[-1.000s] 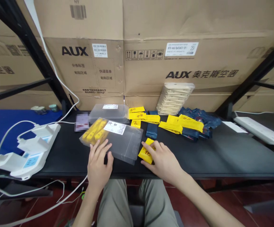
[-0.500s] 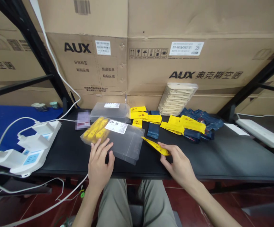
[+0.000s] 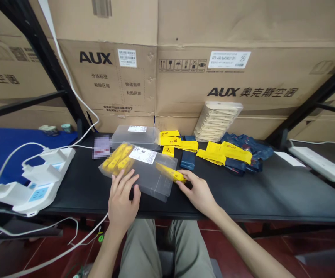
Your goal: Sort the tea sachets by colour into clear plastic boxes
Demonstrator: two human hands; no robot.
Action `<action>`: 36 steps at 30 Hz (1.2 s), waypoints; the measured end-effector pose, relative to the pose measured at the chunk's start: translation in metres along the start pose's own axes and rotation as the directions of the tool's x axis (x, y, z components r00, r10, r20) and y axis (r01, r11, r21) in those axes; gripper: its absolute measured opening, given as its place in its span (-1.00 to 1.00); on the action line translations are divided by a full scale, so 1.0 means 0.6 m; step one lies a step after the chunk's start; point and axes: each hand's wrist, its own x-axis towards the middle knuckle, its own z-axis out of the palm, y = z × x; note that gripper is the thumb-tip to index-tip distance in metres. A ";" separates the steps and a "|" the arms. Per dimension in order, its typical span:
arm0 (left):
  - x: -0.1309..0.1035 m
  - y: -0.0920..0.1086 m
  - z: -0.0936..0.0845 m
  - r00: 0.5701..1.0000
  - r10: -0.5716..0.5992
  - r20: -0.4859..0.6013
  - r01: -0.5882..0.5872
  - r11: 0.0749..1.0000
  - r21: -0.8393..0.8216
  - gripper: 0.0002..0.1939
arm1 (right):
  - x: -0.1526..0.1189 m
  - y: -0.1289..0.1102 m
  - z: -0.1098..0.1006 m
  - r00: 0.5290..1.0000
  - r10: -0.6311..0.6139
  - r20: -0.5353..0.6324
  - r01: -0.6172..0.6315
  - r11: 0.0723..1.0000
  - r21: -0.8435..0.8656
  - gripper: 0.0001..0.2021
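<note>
A translucent plastic box [image 3: 156, 183] with a white label lies at a slant on the black table. Several yellow packets [image 3: 117, 158] sit in its left part. My left hand [image 3: 124, 199] rests on the box's near left edge, fingers stretched out and apart. Between the thumb and fingers of my right hand [image 3: 198, 191] is a long yellow packet [image 3: 173, 173] with dark writing. The packet's far end overlaps the right part of the box; whether it is inside or above it I cannot tell.
Behind are a second translucent box [image 3: 121, 137], loose yellow packets [image 3: 238, 151], dark blue packets [image 3: 261, 150] and a stack of cream packs [image 3: 216, 121]. White power strips [image 3: 44, 193] with cables stand left, another [image 3: 322, 164] right. Large cartons [image 3: 181, 92] form the back wall.
My right hand has moved left with the yellow packet, bringing its far end over the right part of the box. My left hand has stayed in place.
</note>
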 end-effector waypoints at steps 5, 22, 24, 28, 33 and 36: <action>0.000 -0.001 0.000 1.000 0.004 0.001 -0.004 1.000 0.001 -0.69 | 0.021 -0.006 0.015 0.995 0.082 0.049 -0.080 0.996 -0.031 -0.74; -0.001 0.001 0.000 1.000 -0.008 -0.001 0.008 1.000 -0.007 -0.69 | 0.027 -0.006 0.012 0.992 0.029 0.120 -0.038 0.996 0.077 -0.77; 0.000 0.000 0.000 1.000 0.000 -0.006 0.000 1.000 -0.001 -0.69 | 0.031 -0.007 0.013 0.990 0.036 0.135 -0.047 0.995 0.083 -0.76; 0.000 0.001 0.000 1.000 0.006 0.000 -0.006 1.000 0.003 -0.68 | 0.038 -0.009 0.021 0.988 0.047 0.147 -0.057 0.996 0.066 -0.76; -0.001 -0.001 0.001 1.000 0.011 -0.013 -0.011 1.000 -0.003 -0.67 | 0.051 -0.011 0.034 0.983 0.075 0.167 -0.086 0.995 0.060 -0.71; -0.001 -0.001 0.002 1.000 0.012 -0.012 -0.012 1.000 -0.005 -0.66 | 0.061 -0.011 0.044 0.982 0.076 0.174 -0.087 0.994 0.058 -0.71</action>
